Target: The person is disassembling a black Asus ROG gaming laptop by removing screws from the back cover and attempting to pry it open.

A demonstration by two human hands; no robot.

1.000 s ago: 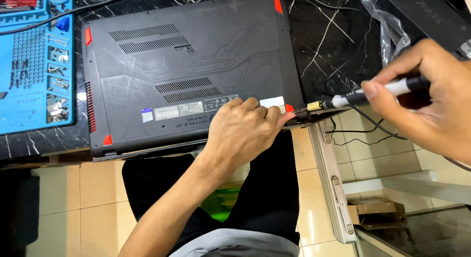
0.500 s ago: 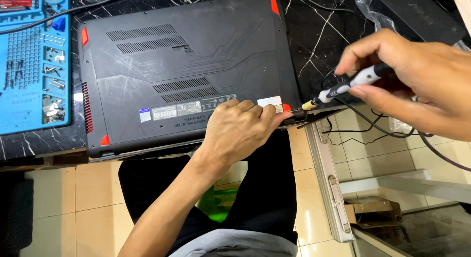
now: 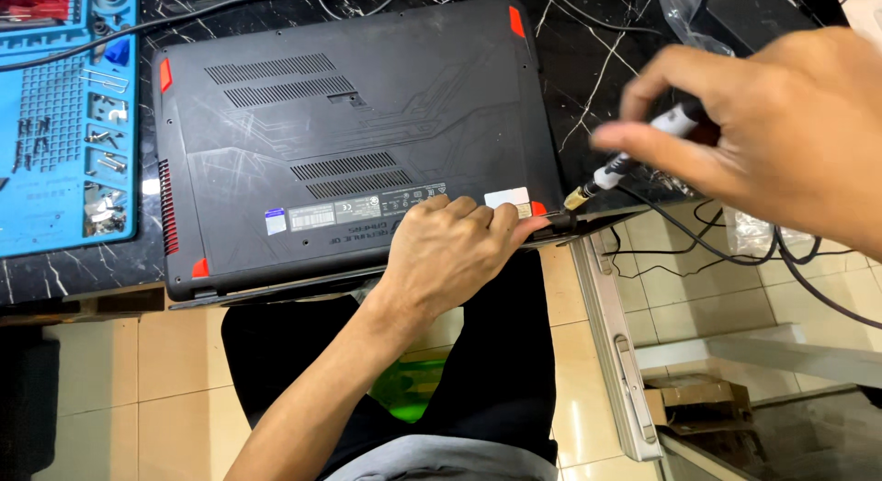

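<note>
Pressing my left hand (image 3: 455,251) flat on the upturned laptop (image 3: 349,141) near its corner, I am pinching a screwdriver (image 3: 634,159) in my right hand (image 3: 763,123) fingers.

Laptop (image 3: 349,141) lies bottom-up on the table (image 3: 597,86), mat (image 3: 64,123) to its left. Left hand (image 3: 455,251) on its near edge; right hand (image 3: 781,123) with screwdriver (image 3: 634,155) at its right corner.

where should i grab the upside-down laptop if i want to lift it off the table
Probably by the near long edge of the laptop, coming from the seated person's side. That edge hangs past the black marble table, so fingers can slip under it, as the left hand rests there now. The far edge lies flat among cables. The blue parts mat crowds the short side on the left.
</note>
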